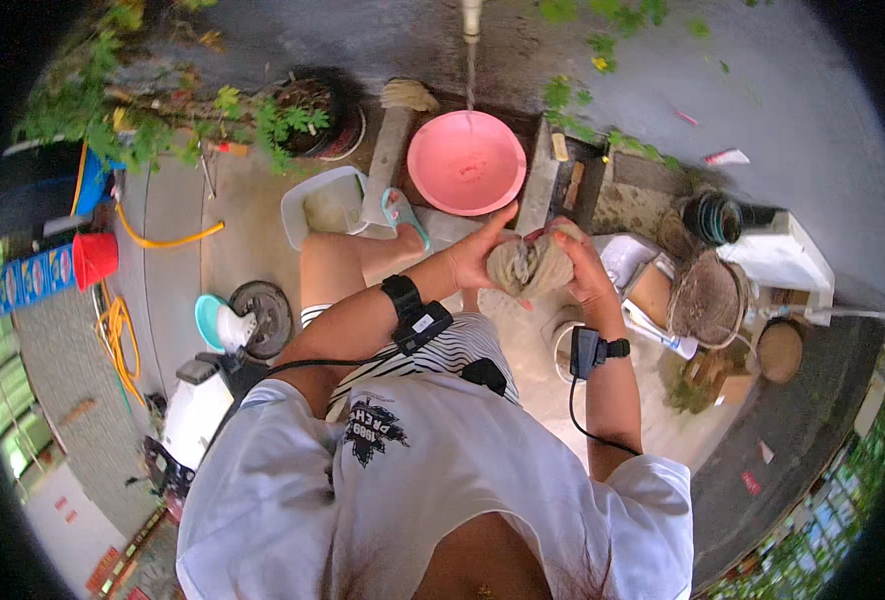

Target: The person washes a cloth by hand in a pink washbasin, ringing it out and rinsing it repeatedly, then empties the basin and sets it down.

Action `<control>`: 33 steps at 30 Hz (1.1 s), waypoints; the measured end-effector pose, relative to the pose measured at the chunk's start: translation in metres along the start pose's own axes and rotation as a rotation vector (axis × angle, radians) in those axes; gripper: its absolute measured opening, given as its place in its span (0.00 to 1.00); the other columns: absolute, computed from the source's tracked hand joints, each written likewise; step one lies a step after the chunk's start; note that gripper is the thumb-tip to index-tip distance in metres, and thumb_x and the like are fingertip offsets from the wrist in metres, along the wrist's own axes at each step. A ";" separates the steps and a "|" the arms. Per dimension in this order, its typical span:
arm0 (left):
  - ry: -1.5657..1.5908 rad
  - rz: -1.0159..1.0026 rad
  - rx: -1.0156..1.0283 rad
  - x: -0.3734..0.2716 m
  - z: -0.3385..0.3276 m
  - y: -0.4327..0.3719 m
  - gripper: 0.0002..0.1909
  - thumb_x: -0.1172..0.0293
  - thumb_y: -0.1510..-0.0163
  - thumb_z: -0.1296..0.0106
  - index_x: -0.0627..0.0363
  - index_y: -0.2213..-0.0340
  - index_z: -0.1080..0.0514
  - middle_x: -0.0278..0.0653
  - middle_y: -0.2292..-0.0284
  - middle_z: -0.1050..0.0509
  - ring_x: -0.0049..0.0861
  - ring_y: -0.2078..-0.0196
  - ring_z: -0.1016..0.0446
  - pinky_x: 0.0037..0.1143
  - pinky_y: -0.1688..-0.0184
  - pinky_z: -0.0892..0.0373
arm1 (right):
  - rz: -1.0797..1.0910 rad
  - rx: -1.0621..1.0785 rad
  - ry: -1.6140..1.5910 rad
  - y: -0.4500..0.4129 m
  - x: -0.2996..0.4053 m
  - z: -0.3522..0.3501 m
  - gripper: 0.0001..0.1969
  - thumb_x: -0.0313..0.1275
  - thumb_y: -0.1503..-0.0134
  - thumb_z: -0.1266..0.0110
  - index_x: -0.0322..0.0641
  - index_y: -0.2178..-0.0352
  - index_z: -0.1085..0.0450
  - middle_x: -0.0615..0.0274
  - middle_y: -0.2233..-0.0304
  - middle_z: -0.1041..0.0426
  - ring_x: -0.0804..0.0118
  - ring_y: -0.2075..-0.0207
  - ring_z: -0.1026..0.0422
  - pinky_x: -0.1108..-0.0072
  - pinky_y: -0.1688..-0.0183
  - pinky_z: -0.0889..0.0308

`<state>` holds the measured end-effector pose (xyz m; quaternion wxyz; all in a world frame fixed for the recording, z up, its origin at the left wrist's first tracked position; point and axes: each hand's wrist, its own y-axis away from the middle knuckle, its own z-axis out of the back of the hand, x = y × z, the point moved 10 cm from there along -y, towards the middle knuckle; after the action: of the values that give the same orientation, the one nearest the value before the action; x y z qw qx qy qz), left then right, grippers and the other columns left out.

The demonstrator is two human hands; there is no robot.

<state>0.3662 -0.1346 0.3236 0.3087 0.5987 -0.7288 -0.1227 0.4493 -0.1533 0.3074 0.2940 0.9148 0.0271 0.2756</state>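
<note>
Between my hands is a bunched, beige-grey cloth or glove (530,264), held just in front of a pink plastic basin (467,163). My left hand (481,255) grips its left side, with the index finger pointing towards the basin's rim. My right hand (582,262) grips the right side. Water runs from a pipe spout (472,18) into the basin. Another beige glove or cloth (408,95) lies on the concrete ledge (387,154) left of the basin.
A translucent plastic tub (325,206) stands left of the ledge. A scrub brush (559,147) lies right of the basin. A white bucket (564,349) is below my right hand, partly hidden. Woven baskets (707,298) and cardboard stand at right. A scooter (198,412) is at left.
</note>
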 end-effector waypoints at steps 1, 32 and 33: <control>0.014 -0.028 0.007 0.002 0.005 0.009 0.22 0.54 0.49 0.58 0.50 0.55 0.39 0.42 0.58 0.34 0.34 0.56 0.34 0.38 0.51 0.42 | 0.008 0.086 0.278 -0.006 0.004 -0.020 0.16 0.34 0.53 0.50 0.40 0.62 0.36 0.64 0.66 0.32 0.71 0.63 0.34 0.81 0.59 0.39; -0.168 -0.599 0.359 -0.219 0.176 0.505 0.20 0.65 0.52 0.55 0.57 0.57 0.42 0.46 0.65 0.36 0.21 0.74 0.39 0.17 0.82 0.42 | -0.512 0.835 0.351 -0.200 -0.337 -0.573 0.20 0.45 0.50 0.54 0.48 0.58 0.42 0.57 0.50 0.46 0.52 0.52 0.42 0.64 0.53 0.42; -0.144 -0.611 0.383 -0.220 0.177 0.496 0.20 0.65 0.52 0.55 0.57 0.57 0.42 0.46 0.65 0.36 0.21 0.74 0.39 0.17 0.82 0.42 | -0.564 0.827 0.215 -0.195 -0.339 -0.575 0.21 0.45 0.50 0.55 0.50 0.56 0.42 0.57 0.47 0.49 0.46 0.49 0.46 0.59 0.51 0.45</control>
<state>-0.1142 0.1659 0.3914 0.0881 0.8255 -0.5461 -0.1122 -0.1148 0.2373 0.4224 -0.0342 0.8781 0.4099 0.2443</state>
